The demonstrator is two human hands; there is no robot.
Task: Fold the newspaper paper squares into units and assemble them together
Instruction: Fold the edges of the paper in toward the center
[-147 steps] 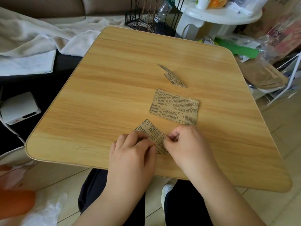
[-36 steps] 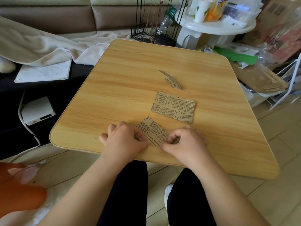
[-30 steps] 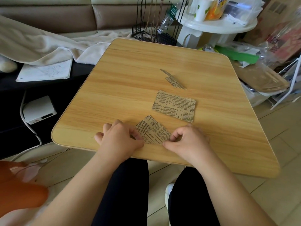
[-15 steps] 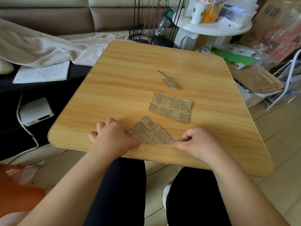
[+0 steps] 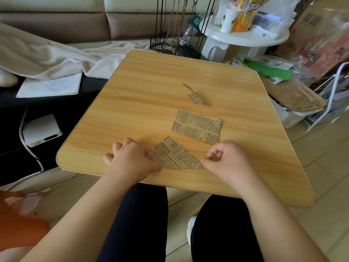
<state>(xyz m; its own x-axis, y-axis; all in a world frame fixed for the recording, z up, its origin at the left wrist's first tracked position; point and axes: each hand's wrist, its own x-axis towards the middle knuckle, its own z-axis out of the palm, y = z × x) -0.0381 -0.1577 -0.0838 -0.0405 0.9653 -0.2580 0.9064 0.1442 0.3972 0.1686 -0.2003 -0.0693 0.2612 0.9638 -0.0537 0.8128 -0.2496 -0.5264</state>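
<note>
Head view: crease run out to the right tip of the folded newspaper triangle [image 5: 174, 156].

Right hand [image 5: 225, 160] has slid rightward since half a second ago; its thumb now presses the triangle's right tip, fingers loosely curled, grasping nothing. Left hand [image 5: 132, 159] remains on the left corner, thumb flat on the paper, fingers curled under; whether it pinches the edge cannot be told. The triangle lies flat near the front edge of the wooden table [image 5: 147, 103]. This fold appears set. An unfolded newspaper square [image 5: 196, 125] lies just beyond, and a finished folded unit [image 5: 197, 98] farther back, so folding is likely midway, assembly not begun.
</note>
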